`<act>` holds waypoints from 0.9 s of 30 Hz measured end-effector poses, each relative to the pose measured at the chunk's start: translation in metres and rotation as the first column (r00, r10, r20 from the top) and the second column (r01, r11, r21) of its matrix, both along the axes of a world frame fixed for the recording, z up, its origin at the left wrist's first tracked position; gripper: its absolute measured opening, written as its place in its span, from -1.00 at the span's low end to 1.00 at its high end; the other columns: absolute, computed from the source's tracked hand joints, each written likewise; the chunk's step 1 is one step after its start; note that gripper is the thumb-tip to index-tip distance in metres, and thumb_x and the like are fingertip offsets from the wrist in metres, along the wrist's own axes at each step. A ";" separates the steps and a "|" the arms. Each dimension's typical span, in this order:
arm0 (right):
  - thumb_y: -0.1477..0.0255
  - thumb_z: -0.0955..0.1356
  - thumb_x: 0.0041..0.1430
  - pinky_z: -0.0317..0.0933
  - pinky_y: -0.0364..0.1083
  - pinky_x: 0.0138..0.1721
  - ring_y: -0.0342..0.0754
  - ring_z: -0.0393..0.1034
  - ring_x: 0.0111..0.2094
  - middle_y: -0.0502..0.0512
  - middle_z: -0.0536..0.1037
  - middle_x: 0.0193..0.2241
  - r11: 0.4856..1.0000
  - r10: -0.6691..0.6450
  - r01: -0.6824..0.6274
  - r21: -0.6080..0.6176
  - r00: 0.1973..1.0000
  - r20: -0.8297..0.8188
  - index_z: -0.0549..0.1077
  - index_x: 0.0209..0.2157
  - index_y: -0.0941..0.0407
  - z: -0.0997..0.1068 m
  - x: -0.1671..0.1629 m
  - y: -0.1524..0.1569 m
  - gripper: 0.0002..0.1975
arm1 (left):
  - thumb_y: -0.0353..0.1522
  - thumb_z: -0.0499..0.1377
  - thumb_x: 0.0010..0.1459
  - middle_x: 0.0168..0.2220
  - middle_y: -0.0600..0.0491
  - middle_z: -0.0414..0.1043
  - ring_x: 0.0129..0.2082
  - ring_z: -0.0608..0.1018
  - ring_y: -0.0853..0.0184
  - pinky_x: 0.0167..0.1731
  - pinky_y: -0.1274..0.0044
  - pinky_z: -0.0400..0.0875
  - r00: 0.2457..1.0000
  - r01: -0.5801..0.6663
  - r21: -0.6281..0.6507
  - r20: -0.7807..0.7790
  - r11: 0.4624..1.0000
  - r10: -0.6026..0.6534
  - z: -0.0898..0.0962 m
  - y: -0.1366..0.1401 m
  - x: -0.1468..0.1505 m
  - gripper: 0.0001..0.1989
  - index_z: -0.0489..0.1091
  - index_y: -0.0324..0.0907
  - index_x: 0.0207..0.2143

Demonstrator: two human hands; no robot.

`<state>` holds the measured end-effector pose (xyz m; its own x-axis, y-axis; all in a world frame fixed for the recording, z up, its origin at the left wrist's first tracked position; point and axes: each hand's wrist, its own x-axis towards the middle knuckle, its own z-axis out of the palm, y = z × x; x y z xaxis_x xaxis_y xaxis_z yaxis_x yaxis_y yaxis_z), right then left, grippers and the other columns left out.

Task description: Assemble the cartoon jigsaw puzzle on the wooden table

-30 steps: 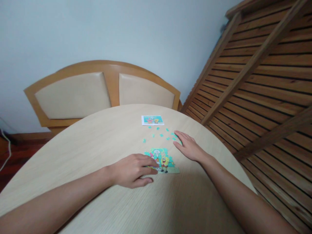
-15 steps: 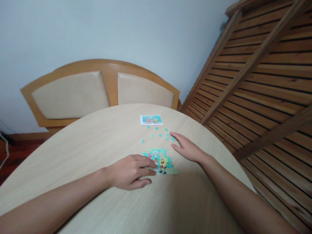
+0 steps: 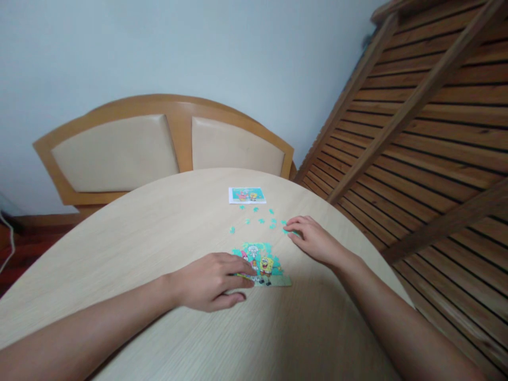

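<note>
A partly assembled jigsaw puzzle [image 3: 265, 263] with cartoon figures lies on the round table. My left hand [image 3: 216, 280] rests on its left side, fingers stretched out and nothing gripped, covering that part of the picture. Beyond the puzzle's upper right corner, my right hand [image 3: 311, 238] has its thumb and fingers curled in on a small teal puzzle piece [image 3: 285, 231], partly hidden under the fingertips. Several more loose teal pieces [image 3: 261, 221] are scattered between the puzzle and a picture card [image 3: 246, 196].
The pale wooden table [image 3: 151, 227] has a curved edge. Behind it stands a wide chair back [image 3: 182, 137] with cream panels, against a bluish wall. On the right leans a slatted wooden panel [image 3: 416, 127]. A white cable [image 3: 11, 243] hangs at far left.
My right hand has shifted slightly right and nearer to me, and its fingers have curled in on a loose piece. The left hand stays on the puzzle.
</note>
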<state>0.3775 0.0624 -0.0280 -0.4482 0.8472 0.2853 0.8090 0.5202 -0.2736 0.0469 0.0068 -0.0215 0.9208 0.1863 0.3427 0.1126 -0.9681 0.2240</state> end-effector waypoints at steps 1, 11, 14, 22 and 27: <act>0.43 0.32 0.27 0.29 0.16 0.09 0.15 0.43 -0.02 0.19 0.60 -0.09 1.000 0.007 -0.007 -0.013 1.000 0.009 0.62 -0.14 0.05 0.002 0.001 -0.001 -0.76 | -0.32 0.09 0.39 0.09 -0.14 0.49 0.10 0.53 0.15 0.10 0.30 0.49 1.000 -0.001 0.000 -0.003 1.000 0.001 0.000 0.000 0.000 -0.73 0.42 -0.20 0.05; 0.33 0.39 0.23 0.31 0.06 -0.04 0.07 0.48 -0.19 0.10 0.63 -0.30 0.985 0.059 -0.067 -0.161 0.997 -0.058 0.57 -0.39 0.07 0.018 0.001 -0.009 -0.84 | -0.32 0.09 0.39 0.10 -0.14 0.48 0.09 0.53 0.15 0.10 0.30 0.49 1.000 -0.005 -0.001 -0.006 1.000 0.005 0.001 0.001 0.001 -0.74 0.43 -0.21 0.04; 0.34 0.33 0.27 0.31 0.05 -0.06 0.07 0.49 -0.20 0.12 0.63 -0.31 0.987 0.033 -0.043 -0.152 0.997 -0.070 0.58 -0.38 0.07 0.021 -0.001 -0.011 -0.79 | -0.32 0.09 0.39 0.10 -0.14 0.48 0.09 0.53 0.15 0.10 0.30 0.48 1.000 -0.001 0.004 -0.006 1.000 0.001 0.001 0.001 0.001 -0.73 0.42 -0.21 0.05; 0.31 0.44 0.13 0.27 0.07 0.01 0.11 0.45 -0.08 0.13 0.61 -0.20 0.972 0.075 -0.085 -0.218 0.996 -0.052 0.58 -0.23 0.07 0.018 -0.001 -0.014 -0.82 | -0.33 0.09 0.37 0.07 -0.14 0.50 0.08 0.55 0.15 0.09 0.31 0.50 1.000 0.001 0.003 0.014 1.000 -0.001 0.003 -0.001 0.001 -0.74 0.43 -0.20 0.04; 0.32 0.45 0.15 0.24 0.08 0.02 0.10 0.43 -0.07 0.11 0.59 -0.21 0.973 0.082 -0.084 -0.215 0.996 -0.019 0.55 -0.26 0.06 0.017 -0.001 -0.014 -0.86 | -0.33 0.10 0.37 0.08 -0.14 0.49 0.09 0.54 0.15 0.10 0.30 0.49 1.000 -0.004 0.005 0.005 1.000 0.004 0.002 0.000 0.000 -0.75 0.42 -0.20 0.04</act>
